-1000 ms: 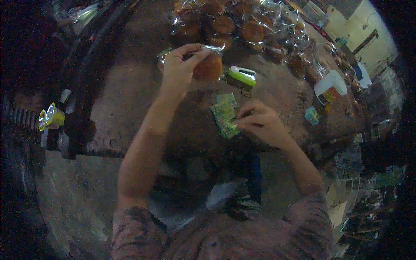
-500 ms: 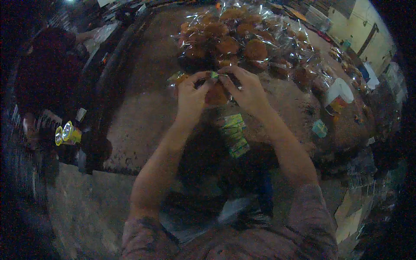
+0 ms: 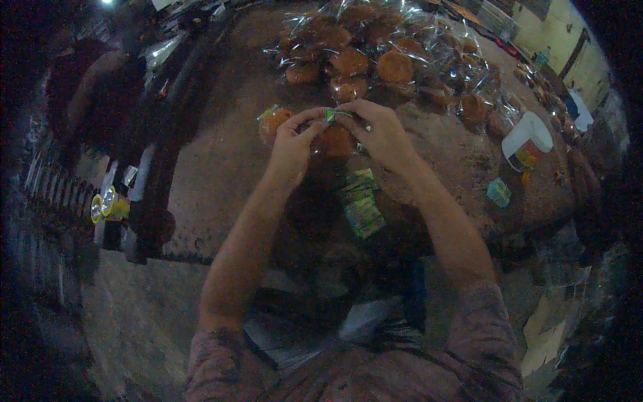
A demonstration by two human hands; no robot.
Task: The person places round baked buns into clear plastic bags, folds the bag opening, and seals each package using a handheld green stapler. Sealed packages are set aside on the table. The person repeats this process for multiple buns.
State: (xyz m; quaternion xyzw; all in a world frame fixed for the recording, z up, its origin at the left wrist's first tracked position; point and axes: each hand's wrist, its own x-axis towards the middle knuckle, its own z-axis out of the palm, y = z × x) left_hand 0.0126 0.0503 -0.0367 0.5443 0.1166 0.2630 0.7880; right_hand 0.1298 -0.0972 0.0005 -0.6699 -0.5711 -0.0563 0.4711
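The person's two hands meet over the bench (image 3: 207, 201), inward of the middle of its near edge. The left hand (image 3: 293, 147) pinches one end of a small green label (image 3: 329, 116) between thumb and forefinger; the right hand (image 3: 387, 137) pinches the other end, its fingertips close to the left ones. Right under the label lies a bun (image 3: 335, 143) in clear wrap, partly covered by the hands; the fingers hide whether label and wrap touch.

Just beside the left hand, toward the bench's left edge, sits a second bun (image 3: 273, 127) with a green tag (image 3: 269, 111) on its wrap. Between the forearms, nearer the near edge, lies a loose pile of green labels (image 3: 364, 208). A heap of bagged buns (image 3: 395, 67) spreads toward the far edge. Toward the near right corner are a white tub (image 3: 529, 137) and a small teal packet (image 3: 497, 192). Two yellow cups (image 3: 115, 207) stand beyond the left edge.
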